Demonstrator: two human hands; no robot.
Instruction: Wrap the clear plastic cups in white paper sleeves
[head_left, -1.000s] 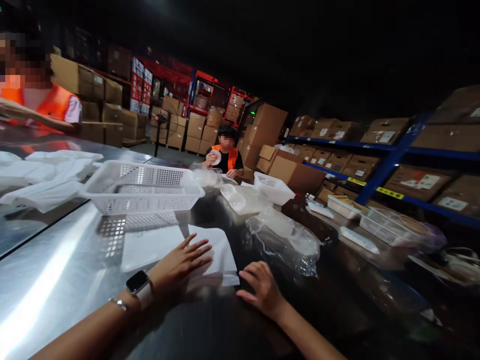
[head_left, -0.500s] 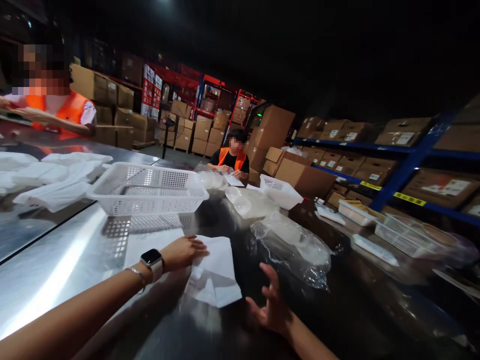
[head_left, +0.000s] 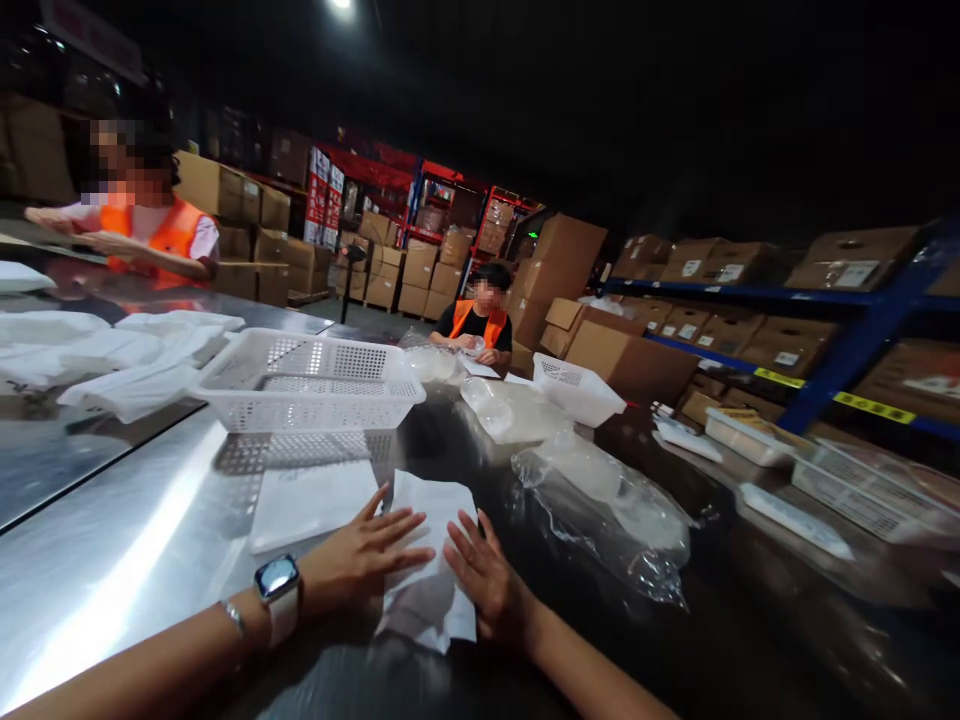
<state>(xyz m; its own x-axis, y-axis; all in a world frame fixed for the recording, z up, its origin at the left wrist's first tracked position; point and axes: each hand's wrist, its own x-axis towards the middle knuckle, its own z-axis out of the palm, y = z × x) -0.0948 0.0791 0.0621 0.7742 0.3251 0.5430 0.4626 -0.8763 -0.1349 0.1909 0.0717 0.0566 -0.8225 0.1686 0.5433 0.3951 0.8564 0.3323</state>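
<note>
A white paper bag or folded sheet (head_left: pixel 431 500), slightly creased, lies on the dark, shiny table in front of me; I cannot tell which. My left hand (head_left: pixel 367 550) rests flat over its left side with the fingers spread. On its right edge lies my right hand (head_left: pixel 491 580), fingers stretched out and thumb apart. Just left of it is a flat stack of white paper (head_left: pixel 315 500). A watch (head_left: pixel 277 580) and a bracelet are on my left wrist. To the right of my hands sits a clear plastic bag (head_left: pixel 607 500) with pale, rounded contents.
Beyond the paper stands a white perforated basket (head_left: pixel 311 385). White packets (head_left: pixel 142 370) lie at the left, and a smaller basket (head_left: pixel 577 390) stands farther back. Two people in orange vests (head_left: pixel 480 325) sit across the table. Trays and a basket (head_left: pixel 877 490) line the right side.
My right hand has come down from the air onto the paper's right edge. My left hand has slid lower with its fingers more spread. The view has shifted slightly left.
</note>
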